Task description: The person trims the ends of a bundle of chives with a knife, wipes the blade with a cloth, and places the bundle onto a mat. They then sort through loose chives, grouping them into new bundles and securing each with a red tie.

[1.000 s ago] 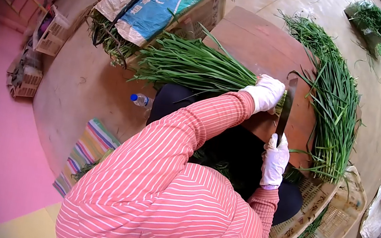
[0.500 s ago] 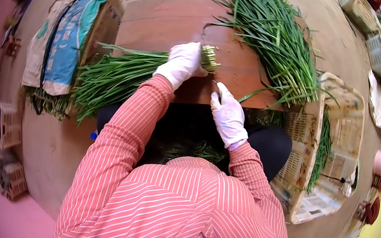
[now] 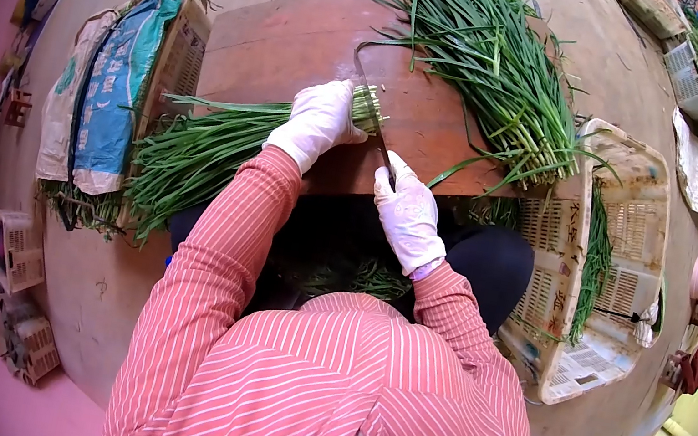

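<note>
My gloved left hand [image 3: 319, 123] is wrapped round a bundle of long green stalks [image 3: 209, 144] near its pale cut ends. The bundle lies across the left part of a brown wooden board [image 3: 277, 40], its leaves hanging past the board's left edge. In my gloved right hand [image 3: 409, 219] is the handle of a thin curved knife [image 3: 372, 111]. The blade slants up and left across the stalk ends, just right of my left hand. A large heap of the same green stalks [image 3: 488, 47] covers the board's right side, pale ends toward me.
Right of the board stands a plastic crate [image 3: 571, 255] with some green leaves inside. A second crate [image 3: 185, 52], draped with a blue and white sack [image 3: 116, 91], stands on the left. More crates [image 3: 695, 82] are at the far right.
The knife blade, hard to make out before, now shows clearly across the stalk ends. Both hands appear slightly farther left, and the view has shifted a little.
</note>
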Demonstrator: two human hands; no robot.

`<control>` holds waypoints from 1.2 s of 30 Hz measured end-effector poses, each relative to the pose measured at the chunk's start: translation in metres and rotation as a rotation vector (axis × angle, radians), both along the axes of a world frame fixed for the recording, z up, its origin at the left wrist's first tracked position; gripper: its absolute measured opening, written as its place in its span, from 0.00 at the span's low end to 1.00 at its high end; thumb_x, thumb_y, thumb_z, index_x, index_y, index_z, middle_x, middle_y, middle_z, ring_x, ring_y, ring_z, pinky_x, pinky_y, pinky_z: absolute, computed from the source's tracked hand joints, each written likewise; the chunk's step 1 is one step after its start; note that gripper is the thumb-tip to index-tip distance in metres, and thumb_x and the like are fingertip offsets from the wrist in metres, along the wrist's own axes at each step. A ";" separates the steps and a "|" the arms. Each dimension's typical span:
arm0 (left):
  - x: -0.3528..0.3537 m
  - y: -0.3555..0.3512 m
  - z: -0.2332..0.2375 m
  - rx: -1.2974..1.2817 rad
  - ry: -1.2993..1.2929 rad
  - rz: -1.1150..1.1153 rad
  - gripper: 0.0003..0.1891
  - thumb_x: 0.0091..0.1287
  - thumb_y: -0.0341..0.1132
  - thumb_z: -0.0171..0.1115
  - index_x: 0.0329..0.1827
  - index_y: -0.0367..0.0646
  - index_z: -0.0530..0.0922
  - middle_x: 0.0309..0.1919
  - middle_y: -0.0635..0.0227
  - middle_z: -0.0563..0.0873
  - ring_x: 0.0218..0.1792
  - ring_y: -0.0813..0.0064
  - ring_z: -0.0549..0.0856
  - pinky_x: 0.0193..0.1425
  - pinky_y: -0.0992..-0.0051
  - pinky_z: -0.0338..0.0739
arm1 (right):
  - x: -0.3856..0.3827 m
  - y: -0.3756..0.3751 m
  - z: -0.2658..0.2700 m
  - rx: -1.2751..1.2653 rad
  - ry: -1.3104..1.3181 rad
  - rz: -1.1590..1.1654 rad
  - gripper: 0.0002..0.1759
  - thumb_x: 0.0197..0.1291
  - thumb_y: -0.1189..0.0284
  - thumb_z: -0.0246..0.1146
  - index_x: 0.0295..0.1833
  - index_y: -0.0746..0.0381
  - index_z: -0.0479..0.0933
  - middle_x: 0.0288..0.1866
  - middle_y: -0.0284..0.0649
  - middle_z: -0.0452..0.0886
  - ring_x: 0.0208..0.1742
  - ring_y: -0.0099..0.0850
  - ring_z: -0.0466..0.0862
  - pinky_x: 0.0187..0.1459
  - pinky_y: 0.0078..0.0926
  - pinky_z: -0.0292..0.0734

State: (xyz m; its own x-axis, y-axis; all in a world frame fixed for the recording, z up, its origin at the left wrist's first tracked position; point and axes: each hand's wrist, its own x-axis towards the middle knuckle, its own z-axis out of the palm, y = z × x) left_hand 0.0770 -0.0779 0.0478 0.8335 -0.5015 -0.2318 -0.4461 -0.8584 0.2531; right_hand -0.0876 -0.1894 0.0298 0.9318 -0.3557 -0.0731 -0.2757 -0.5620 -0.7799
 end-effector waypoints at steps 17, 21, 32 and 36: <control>0.000 -0.001 -0.002 -0.020 0.012 0.014 0.36 0.42 0.46 0.83 0.53 0.38 0.78 0.48 0.52 0.86 0.52 0.53 0.85 0.55 0.60 0.79 | -0.001 0.000 -0.006 -0.045 -0.056 -0.007 0.19 0.69 0.63 0.58 0.58 0.64 0.78 0.44 0.53 0.85 0.43 0.51 0.85 0.46 0.44 0.80; 0.003 0.001 -0.009 -0.008 0.016 0.011 0.37 0.44 0.48 0.80 0.59 0.45 0.78 0.49 0.54 0.86 0.52 0.53 0.85 0.57 0.62 0.79 | 0.004 0.000 0.003 -0.064 0.032 0.005 0.19 0.70 0.63 0.56 0.58 0.64 0.78 0.45 0.54 0.84 0.45 0.51 0.84 0.47 0.43 0.79; 0.006 -0.004 -0.008 0.069 -0.015 -0.059 0.32 0.45 0.46 0.79 0.52 0.43 0.78 0.46 0.54 0.87 0.49 0.53 0.86 0.54 0.60 0.80 | 0.029 -0.010 -0.006 -0.109 0.108 0.088 0.14 0.70 0.64 0.53 0.45 0.64 0.78 0.35 0.57 0.84 0.40 0.54 0.84 0.43 0.50 0.78; 0.006 -0.003 -0.008 0.059 -0.007 -0.042 0.30 0.45 0.46 0.79 0.50 0.42 0.79 0.44 0.54 0.87 0.47 0.53 0.86 0.53 0.60 0.80 | 0.051 -0.015 -0.011 -0.080 0.064 0.109 0.14 0.70 0.65 0.52 0.42 0.64 0.78 0.35 0.58 0.83 0.40 0.56 0.83 0.46 0.51 0.77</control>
State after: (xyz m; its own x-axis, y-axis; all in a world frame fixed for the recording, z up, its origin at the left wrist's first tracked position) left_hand 0.0831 -0.0812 0.0397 0.8140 -0.5214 -0.2560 -0.4834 -0.8524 0.1992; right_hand -0.0362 -0.2045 0.0184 0.9593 -0.2602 -0.1094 -0.2579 -0.6508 -0.7141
